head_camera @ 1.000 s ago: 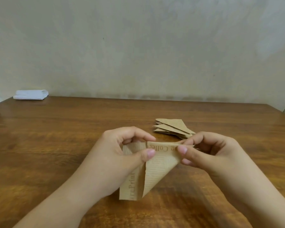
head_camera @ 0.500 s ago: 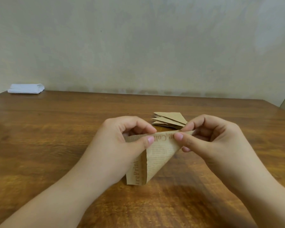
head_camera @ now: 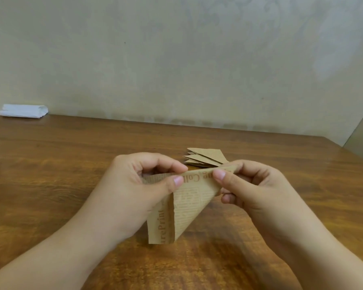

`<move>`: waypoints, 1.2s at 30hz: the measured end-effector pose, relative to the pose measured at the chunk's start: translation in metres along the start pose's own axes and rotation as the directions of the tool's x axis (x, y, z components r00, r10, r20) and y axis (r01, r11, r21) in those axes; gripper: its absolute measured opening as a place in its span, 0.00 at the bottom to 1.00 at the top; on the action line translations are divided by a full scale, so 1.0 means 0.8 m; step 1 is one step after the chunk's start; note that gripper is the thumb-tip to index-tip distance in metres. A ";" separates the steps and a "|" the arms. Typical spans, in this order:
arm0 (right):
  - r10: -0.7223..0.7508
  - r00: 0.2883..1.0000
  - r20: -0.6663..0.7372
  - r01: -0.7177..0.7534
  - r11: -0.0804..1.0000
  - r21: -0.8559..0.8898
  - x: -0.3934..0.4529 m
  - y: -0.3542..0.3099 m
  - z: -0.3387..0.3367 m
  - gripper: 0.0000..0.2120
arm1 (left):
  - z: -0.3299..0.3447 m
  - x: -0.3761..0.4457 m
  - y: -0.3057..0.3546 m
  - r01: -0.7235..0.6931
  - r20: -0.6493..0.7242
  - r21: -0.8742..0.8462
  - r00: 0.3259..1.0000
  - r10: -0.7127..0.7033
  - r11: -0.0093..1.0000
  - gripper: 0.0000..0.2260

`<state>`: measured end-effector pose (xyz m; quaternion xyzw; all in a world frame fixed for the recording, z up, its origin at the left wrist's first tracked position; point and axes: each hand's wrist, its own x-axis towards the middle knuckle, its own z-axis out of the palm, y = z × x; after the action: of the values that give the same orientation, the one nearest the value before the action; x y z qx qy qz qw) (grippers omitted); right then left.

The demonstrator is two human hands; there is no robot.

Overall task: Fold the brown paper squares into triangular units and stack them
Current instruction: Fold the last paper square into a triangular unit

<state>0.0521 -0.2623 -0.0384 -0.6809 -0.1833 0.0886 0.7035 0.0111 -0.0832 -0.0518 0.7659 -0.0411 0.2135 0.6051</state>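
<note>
A brown paper piece (head_camera: 187,206) printed with newspaper text is held above the wooden table (head_camera: 61,164), partly folded into a downward-pointing shape. My left hand (head_camera: 138,185) pinches its top edge on the left between thumb and forefinger. My right hand (head_camera: 252,185) pinches the top edge at the right corner. Just behind the hands, a stack of folded triangular units (head_camera: 205,156) lies on the table, its near side hidden by the paper and my right hand.
A folded white cloth (head_camera: 23,110) lies at the table's far left corner by the wall. The table's far edge meets a plain wall; its right edge runs off at the far right.
Both hands have drawn closer along the paper's top edge, and the right side flap has been creased flatter. The view has shifted slightly; the stack has not moved.
</note>
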 end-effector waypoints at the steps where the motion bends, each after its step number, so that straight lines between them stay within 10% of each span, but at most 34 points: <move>1: -0.007 1.000 -0.007 0.007 1.000 0.001 -0.001 -0.001 0.000 0.12 | 0.001 -0.001 0.000 0.000 -0.001 -0.013 1.000 0.000 1.000 0.07; 36: 0.066 0.993 -0.096 -0.061 0.997 0.054 -0.001 0.003 -0.003 0.10 | 0.000 -0.002 0.011 0.128 -0.035 -0.066 0.991 -0.130 0.990 0.15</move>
<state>0.0523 -0.2650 -0.0407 -0.6716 -0.1246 0.0825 0.7257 0.0065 -0.0856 -0.0448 0.7428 0.0137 0.1875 0.6425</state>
